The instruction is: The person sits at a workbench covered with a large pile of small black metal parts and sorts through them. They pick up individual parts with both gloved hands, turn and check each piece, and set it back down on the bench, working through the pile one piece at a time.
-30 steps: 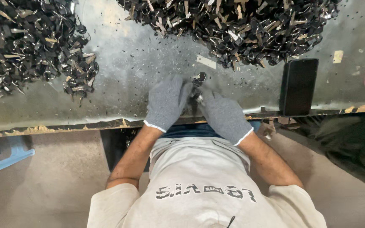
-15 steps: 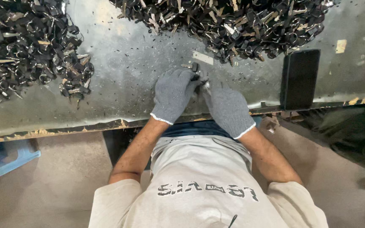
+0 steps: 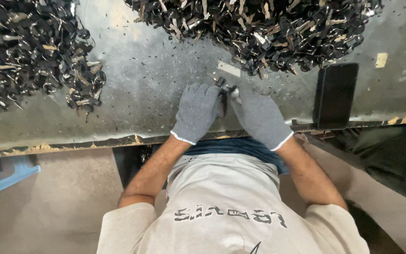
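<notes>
Both my hands wear grey knit gloves and meet over the near edge of a grey metal table (image 3: pixel 146 89). My left hand (image 3: pixel 196 111) and my right hand (image 3: pixel 259 117) are closed together on a small black part with a metal piece (image 3: pixel 225 90), held between the fingertips. How the part is shaped inside the fingers is hidden. A large heap of similar dark parts (image 3: pixel 259 28) lies just beyond my hands. A second heap (image 3: pixel 29 56) lies at the far left.
A black phone (image 3: pixel 335 94) lies flat at the table's front edge, right of my right hand. Small dark chips are scattered over the tabletop. A pale tape strip (image 3: pixel 229 69) sits beyond my hands. A blue stool edge (image 3: pixel 5 176) shows on the floor, lower left.
The hands stay together on the small part with only slight finger shifts. The view has drifted a little, so the table and heaps sit marginally differently in frame.
</notes>
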A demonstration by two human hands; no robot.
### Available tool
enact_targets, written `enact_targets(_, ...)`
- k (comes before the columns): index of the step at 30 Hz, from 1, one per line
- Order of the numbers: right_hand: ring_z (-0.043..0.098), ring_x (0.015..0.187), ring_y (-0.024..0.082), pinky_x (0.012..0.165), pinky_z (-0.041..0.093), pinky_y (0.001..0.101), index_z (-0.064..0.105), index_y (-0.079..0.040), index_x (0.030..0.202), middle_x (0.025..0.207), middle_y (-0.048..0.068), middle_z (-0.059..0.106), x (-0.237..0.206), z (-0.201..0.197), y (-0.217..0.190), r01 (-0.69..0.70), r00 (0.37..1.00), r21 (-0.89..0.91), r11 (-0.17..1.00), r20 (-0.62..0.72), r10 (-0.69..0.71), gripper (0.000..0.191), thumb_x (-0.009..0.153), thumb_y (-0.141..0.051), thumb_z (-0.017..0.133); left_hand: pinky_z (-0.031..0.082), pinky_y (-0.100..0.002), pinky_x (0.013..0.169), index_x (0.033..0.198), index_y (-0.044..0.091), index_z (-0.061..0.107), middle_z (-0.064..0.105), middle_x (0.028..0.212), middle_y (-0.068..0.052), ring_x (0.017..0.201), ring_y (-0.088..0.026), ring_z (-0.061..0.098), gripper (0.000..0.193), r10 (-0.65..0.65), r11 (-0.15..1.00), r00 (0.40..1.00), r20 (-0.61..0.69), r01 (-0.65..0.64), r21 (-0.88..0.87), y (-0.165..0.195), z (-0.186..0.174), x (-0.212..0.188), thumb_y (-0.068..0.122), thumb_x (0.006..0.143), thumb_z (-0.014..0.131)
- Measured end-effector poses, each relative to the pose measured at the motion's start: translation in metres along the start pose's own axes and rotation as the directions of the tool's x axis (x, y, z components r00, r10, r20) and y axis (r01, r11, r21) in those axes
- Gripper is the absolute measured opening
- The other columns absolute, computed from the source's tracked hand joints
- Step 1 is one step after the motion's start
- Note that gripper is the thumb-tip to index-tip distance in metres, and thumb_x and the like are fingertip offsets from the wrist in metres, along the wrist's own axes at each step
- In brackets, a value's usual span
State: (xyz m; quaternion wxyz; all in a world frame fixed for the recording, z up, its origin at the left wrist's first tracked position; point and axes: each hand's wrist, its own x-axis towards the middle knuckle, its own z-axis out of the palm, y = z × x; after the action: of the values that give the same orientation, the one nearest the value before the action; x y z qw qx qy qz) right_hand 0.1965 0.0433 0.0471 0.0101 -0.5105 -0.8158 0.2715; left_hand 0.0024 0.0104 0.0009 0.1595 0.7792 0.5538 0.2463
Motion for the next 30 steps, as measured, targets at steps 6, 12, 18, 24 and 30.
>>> enact_targets(6,0.072,0.072,0.036,0.061,0.058,0.0472,0.057,-0.003,0.111,0.083,0.017,0.069,0.002,0.016,-0.011,0.017,0.996,-0.239,0.971,-0.08,-0.037,0.014,0.104,-0.015,0.056,0.047,-0.051,0.088,0.114,0.004,0.063,0.061,0.097,-0.016,0.095,-0.036,0.06,0.031,0.087,0.995,0.996,-0.011,-0.086,0.049,-0.001,0.004,0.0,0.012,0.085,0.066)
enact_targets(12,0.072,0.071,0.038,0.053,0.058,0.0435,0.055,0.005,0.119,0.088,0.021,0.071,-0.003,0.01,-0.008,0.1,0.968,-0.238,0.966,-0.202,-0.15,0.041,0.092,-0.024,0.063,0.05,-0.046,0.085,0.132,-0.001,0.059,0.067,0.107,-0.015,0.097,-0.036,0.063,0.049,-0.131,0.978,0.986,-0.1,0.112,-0.176,0.002,-0.005,0.002,0.012,0.086,0.07)
enact_targets(18,0.071,0.074,0.04,0.061,0.057,0.05,0.054,0.004,0.121,0.086,0.023,0.071,0.0,0.01,-0.017,-0.021,0.998,-0.077,0.997,0.06,0.026,0.035,0.098,-0.022,0.063,0.051,-0.047,0.09,0.132,0.007,0.062,0.067,0.102,-0.014,0.096,-0.034,0.065,0.047,0.01,1.0,1.0,-0.022,-0.01,-0.007,0.008,-0.003,-0.003,0.006,0.086,0.068)
enact_targets(24,0.071,0.077,0.042,0.064,0.057,0.0501,0.054,0.003,0.118,0.086,0.023,0.068,0.005,0.008,-0.003,0.099,0.969,-0.019,0.995,-0.228,-0.101,0.036,0.101,-0.028,0.063,0.05,-0.047,0.086,0.129,0.002,0.061,0.065,0.106,-0.015,0.096,-0.034,0.063,0.044,-0.027,0.999,0.979,-0.203,0.021,-0.027,0.011,-0.007,-0.003,0.013,0.087,0.068)
enact_targets(30,0.071,0.064,0.038,0.053,0.057,0.0484,0.055,-0.001,0.127,0.083,0.02,0.069,-0.024,0.011,-0.016,-0.037,0.999,-0.204,0.978,-0.011,0.036,0.039,0.1,-0.028,0.06,0.048,-0.045,0.077,0.104,0.008,0.062,0.062,0.093,-0.013,0.087,-0.033,0.062,0.027,-0.108,0.985,0.988,-0.114,0.122,0.122,0.019,-0.005,-0.008,0.017,0.08,0.07)
